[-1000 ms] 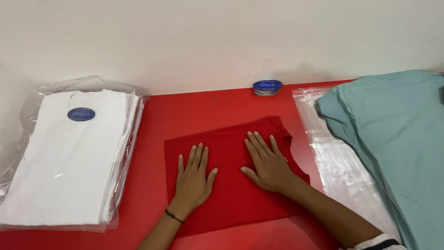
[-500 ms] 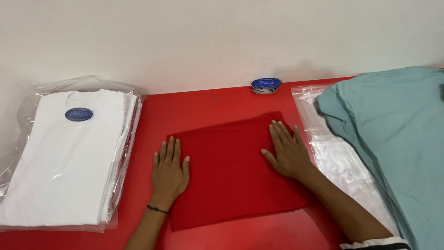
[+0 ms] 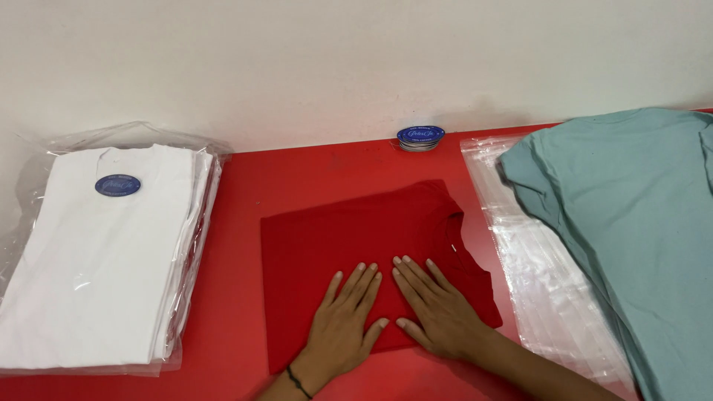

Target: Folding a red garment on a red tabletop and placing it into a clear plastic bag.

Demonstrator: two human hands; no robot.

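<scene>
Hands that lay wide apart on the cloth half a second ago have come together: the left hand (image 3: 345, 323) and the right hand (image 3: 438, 312) now rest side by side near the lower edge of the folded red shirt (image 3: 356, 245), fingertips almost touching, where before each sat near its own outer edge of the garment.

Far off to the left of the left hand, the stack of white shirts in clear plastic (image 3: 96, 252) runs partly out of view at the picture's left side, and how many shirts it holds cannot be told. Beyond both hands, against the wall, sits a small roll of blue round stickers (image 3: 420, 137). To the right of the right hand lie clear plastic bags (image 3: 549, 297), and the teal shirt (image 3: 639, 230) over them is cut off at the right and bottom.

Both hands are open and flat, palms down, fingers spread and pointing away from the person, pressing on the red shirt, which lies on the red table (image 3: 238, 223). A dark band circles the left wrist. Both forearms leave the frame at the bottom.
</scene>
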